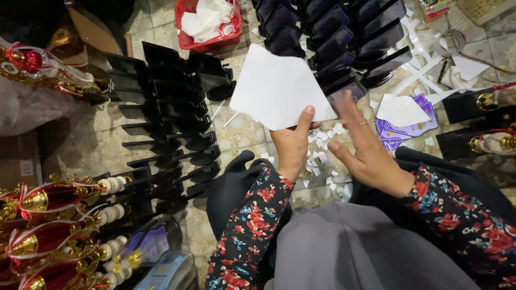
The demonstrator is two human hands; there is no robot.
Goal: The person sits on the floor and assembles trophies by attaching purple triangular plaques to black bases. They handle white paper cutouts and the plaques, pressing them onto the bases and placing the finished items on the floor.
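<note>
In the head view, looking straight down, the left hand [293, 147] holds a large white sheet of paper with cut, angled edges [277, 88], its thumb pressed on top of the sheet's lower edge and the fingers hidden beneath. The sheet is held just above the patterned tiled floor [239, 131], in the middle of the view, and its right edge overlaps a row of black plastic plaque stands [344, 40].

The right hand [365, 150] is open with fingers spread and holds nothing; its fingertips touch the nearest stand of that row, a dark glossy piece just beside the sheet's right corner. A thin ring shows on one finger. Both arms wear dark sleeves with a red floral print [252, 225].

Small white paper scraps [322, 156] lie scattered on the floor between and below the two hands. To the left, a second row of black plaque stands [166, 123] lies in a line, well apart from the hands. Red and gold trophy cups [48, 215] are bunched at the lower left edge. A red plastic basket filled with white paper [209, 21] stands at the top. A purple printed card with a white paper piece on it [406, 121] lies on the floor near the right hand.
</note>
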